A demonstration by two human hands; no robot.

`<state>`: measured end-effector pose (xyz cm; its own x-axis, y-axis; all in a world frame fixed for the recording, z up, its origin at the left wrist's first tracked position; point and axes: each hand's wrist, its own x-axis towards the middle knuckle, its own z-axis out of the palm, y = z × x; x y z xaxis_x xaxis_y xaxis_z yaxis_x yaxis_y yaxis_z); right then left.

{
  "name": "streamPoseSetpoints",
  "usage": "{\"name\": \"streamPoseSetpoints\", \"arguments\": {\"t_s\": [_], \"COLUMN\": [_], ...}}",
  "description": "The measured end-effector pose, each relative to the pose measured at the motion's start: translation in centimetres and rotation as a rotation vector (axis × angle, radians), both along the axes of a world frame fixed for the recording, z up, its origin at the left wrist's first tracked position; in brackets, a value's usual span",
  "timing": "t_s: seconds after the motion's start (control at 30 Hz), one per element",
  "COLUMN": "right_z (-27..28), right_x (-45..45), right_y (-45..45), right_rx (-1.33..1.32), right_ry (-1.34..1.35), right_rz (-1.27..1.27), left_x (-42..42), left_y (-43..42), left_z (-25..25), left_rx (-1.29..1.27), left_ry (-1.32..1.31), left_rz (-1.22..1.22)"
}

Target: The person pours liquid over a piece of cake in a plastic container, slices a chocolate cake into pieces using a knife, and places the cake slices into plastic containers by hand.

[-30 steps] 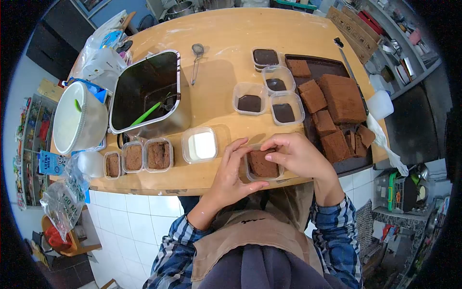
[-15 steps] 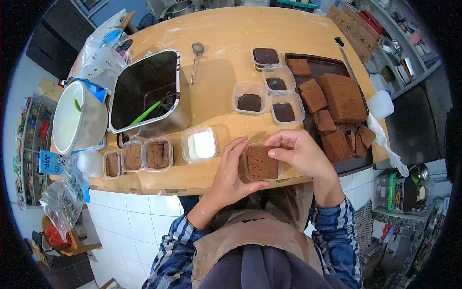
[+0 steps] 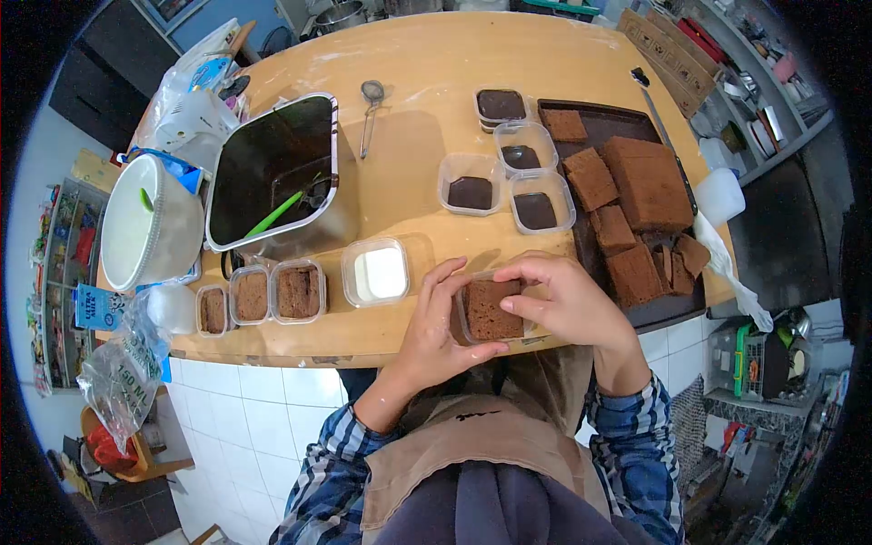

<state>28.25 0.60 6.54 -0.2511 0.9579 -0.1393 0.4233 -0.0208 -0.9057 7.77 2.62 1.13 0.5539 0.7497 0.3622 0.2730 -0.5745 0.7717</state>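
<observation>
At the table's near edge, a square piece of chocolate cake [image 3: 491, 313] sits tilted in the mouth of a clear plastic tub [image 3: 466, 329]. My left hand [image 3: 440, 318] curls around the tub's left side, thumb along its front. My right hand [image 3: 565, 302] pinches the cake at its upper right, with the thumb on top and the fingers behind. To the left stands a tub of white cream [image 3: 379, 274]. Beyond my hands are several tubs with dark chocolate in the bottom, such as one tub [image 3: 471, 184]. What lies under the cake is hidden.
A dark baking tray [image 3: 654, 316] with cake pieces and a large cake block [image 3: 647, 186] is at right. At left are a deep metal pan [image 3: 341, 195] holding a green-handled tool, a white bucket [image 3: 150, 232] and cake-filled tubs [image 3: 298, 292]. A small strainer [image 3: 371, 92] lies behind.
My right hand has moved slightly, its thumb shifting left and down over the cake. The cake has tipped a little within the tub. My left hand stays nearly in place.
</observation>
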Motion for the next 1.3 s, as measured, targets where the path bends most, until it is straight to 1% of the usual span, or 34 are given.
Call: {"name": "streamPoseSetpoints", "arguments": {"t_s": [0.07, 0.17, 0.27, 0.37, 0.47, 0.67, 0.77, 0.87, 0.97, 1.07, 1.17, 1.3], "right_z": [0.1, 0.9, -0.5, -0.4, -0.2, -0.5, -0.5, -1.6, -1.9, -2.3, -2.4, -1.9], "right_x": [0.4, 0.5, 0.7, 0.2, -0.5, -0.9, -1.0, -0.5, -0.4, -0.2, -0.3, -0.3], "right_y": [0.1, 0.0, -0.2, -0.2, -0.3, -0.5, -0.7, -0.7, -1.0, -1.0, -1.2, -1.8], "right_rx": [0.092, 0.014, 0.129, 0.03, 0.065, 0.299, 0.316, 0.488, 0.448, 0.44, 0.428, 0.419], "right_ry": [-0.044, -0.045, -0.014, 0.06, 0.053, -0.104, -0.11, -0.245, -0.25, -0.243, -0.238, -0.216], "right_rz": [0.06, 0.078, 0.029, -0.089, -0.162, -0.152, -0.182, -0.169, -0.176, -0.162, -0.185, -0.203], "left_x": [0.0, -0.1, -0.1, -0.1, 0.0, -0.1, 0.0, 0.0, 0.0, 0.1, 0.2, 0.1], "left_y": [0.0, 0.1, 0.1, 0.1, 0.1, 0.2, 0.1, 0.1, 0.1, 0.0, 0.1, 0.1], "left_z": [0.0, -0.1, -0.3, -0.4, -0.2, -0.2, -0.1, 0.0, 0.0, -0.5, -0.4, -0.2], "left_rx": [-0.01, -0.013, -0.021, 0.001, -0.017, -0.016, -0.006, -0.032, 0.034, 0.003, 0.048, 0.037], "left_ry": [-0.002, -0.016, -0.031, -0.019, -0.011, -0.014, -0.015, -0.015, 0.017, -0.032, -0.008, -0.01], "left_rz": [0.006, 0.008, 0.009, 0.01, 0.018, 0.016, 0.027, 0.029, 0.043, 0.02, 0.037, 0.042]}}
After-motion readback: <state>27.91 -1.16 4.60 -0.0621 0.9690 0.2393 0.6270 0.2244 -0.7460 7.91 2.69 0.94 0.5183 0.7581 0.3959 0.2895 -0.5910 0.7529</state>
